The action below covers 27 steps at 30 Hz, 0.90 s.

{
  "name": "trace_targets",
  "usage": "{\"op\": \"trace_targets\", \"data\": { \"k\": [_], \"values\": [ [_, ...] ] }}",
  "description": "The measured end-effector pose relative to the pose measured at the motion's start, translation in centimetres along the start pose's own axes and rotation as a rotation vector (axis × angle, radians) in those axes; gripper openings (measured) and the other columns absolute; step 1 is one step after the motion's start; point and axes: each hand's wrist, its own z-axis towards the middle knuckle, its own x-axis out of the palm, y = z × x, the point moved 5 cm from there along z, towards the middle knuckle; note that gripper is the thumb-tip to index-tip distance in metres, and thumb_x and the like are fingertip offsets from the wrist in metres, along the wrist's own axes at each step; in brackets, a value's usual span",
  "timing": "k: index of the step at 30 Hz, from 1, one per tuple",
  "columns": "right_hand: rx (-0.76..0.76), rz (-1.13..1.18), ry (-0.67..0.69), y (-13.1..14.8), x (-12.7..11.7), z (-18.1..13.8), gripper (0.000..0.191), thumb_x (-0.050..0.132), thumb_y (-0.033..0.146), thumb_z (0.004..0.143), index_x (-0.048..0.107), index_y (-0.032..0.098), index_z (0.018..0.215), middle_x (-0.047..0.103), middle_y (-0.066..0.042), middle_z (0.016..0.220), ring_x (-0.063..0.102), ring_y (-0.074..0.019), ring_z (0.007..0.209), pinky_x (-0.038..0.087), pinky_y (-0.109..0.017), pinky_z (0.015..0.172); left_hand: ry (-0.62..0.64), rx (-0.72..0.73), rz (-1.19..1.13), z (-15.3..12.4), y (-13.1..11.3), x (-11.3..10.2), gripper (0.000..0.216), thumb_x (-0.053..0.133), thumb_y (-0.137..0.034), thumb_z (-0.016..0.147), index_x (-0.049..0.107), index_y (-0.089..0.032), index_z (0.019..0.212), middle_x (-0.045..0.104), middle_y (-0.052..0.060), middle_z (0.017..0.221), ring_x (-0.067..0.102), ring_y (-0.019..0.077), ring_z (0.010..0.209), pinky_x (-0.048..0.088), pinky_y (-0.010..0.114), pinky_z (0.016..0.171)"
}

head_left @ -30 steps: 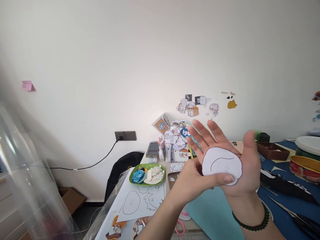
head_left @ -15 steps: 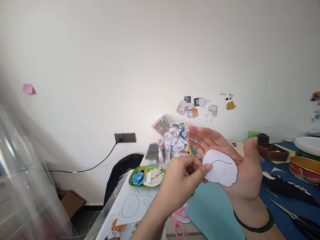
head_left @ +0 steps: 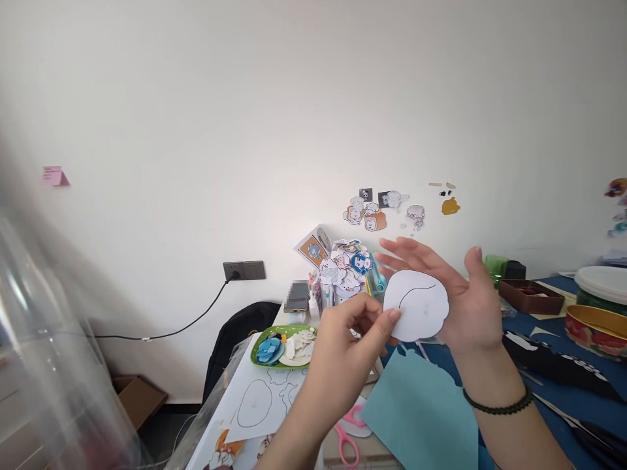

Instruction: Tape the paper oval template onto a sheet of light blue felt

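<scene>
A white paper cutout (head_left: 417, 305) with a curved black line lies on the open palm of my right hand (head_left: 458, 297), whose fingers are stretched out toward the wall. My left hand (head_left: 349, 349) is beside it with thumb and forefinger pinching the cutout's left edge. Both hands are raised above a light blue paper sheet (head_left: 421, 414) on the table. A dark bead bracelet (head_left: 499, 401) circles my right wrist.
A green plate (head_left: 287, 348) with paper scraps, a white sheet with drawn outlines (head_left: 267, 401), pink scissors (head_left: 349, 437), cartoon cutouts (head_left: 347, 264), a brown tray (head_left: 531, 295), a red-gold tin (head_left: 595, 329) and dark blue paper (head_left: 578, 385) lie on the table. Clear plastic (head_left: 44, 352) blurs the left.
My left thumb slid off the cutout's face, and the hand now pinches its left edge. Both hands rose slightly and the cutout shifted left on my right palm.
</scene>
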Motion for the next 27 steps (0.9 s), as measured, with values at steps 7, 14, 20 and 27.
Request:
{"op": "trace_targets", "data": {
  "k": [7, 14, 20, 27],
  "values": [
    [0.049, 0.159, 0.130, -1.2, 4.3, -0.9, 0.075, 0.012, 0.070, 0.087, 0.064, 0.024, 0.115, 0.060, -0.006, 0.129, 0.047, -0.0281, 0.127, 0.030, -0.047, 0.111, -0.030, -0.097, -0.026, 1.8, 3.6, 1.0, 0.037, 0.062, -0.054, 0.078, 0.054, -0.018, 0.073, 0.056, -0.001, 0.064, 0.050, 0.0120, 0.057, 0.040, 0.024, 0.055],
    [0.017, 0.201, 0.112, -0.9, 5.0, -1.2, 0.078, 0.014, 0.075, 0.083, 0.065, 0.026, 0.115, 0.061, -0.007, 0.128, 0.043, -0.0304, 0.130, 0.024, -0.053, 0.113, 0.153, -0.137, -0.079, 2.3, 4.3, 1.4, 0.041, 0.061, -0.057, 0.077, 0.057, -0.016, 0.075, 0.059, 0.001, 0.065, 0.053, 0.0126, 0.056, 0.038, 0.024, 0.055],
    [-0.057, 0.259, 0.002, -0.4, 3.8, -1.4, 0.070, 0.014, 0.074, 0.084, 0.062, 0.034, 0.117, 0.053, 0.000, 0.136, 0.037, -0.0294, 0.134, 0.027, -0.055, 0.111, 0.260, -0.034, -0.330, 2.4, 4.8, 3.7, 0.044, 0.053, -0.058, 0.082, 0.052, -0.017, 0.067, 0.054, -0.001, 0.054, 0.051, 0.0113, 0.050, 0.038, 0.024, 0.053],
    [-0.128, 0.196, -0.110, 0.8, 2.2, -1.7, 0.060, 0.016, 0.070, 0.086, 0.059, 0.041, 0.117, 0.047, 0.010, 0.140, 0.030, -0.0239, 0.138, 0.027, -0.051, 0.113, 0.214, -0.033, -0.340, 2.8, 4.7, 2.6, 0.035, 0.054, -0.048, 0.086, 0.054, -0.016, 0.073, 0.060, 0.002, 0.067, 0.053, 0.0105, 0.053, 0.041, 0.024, 0.055]
  ]
}}
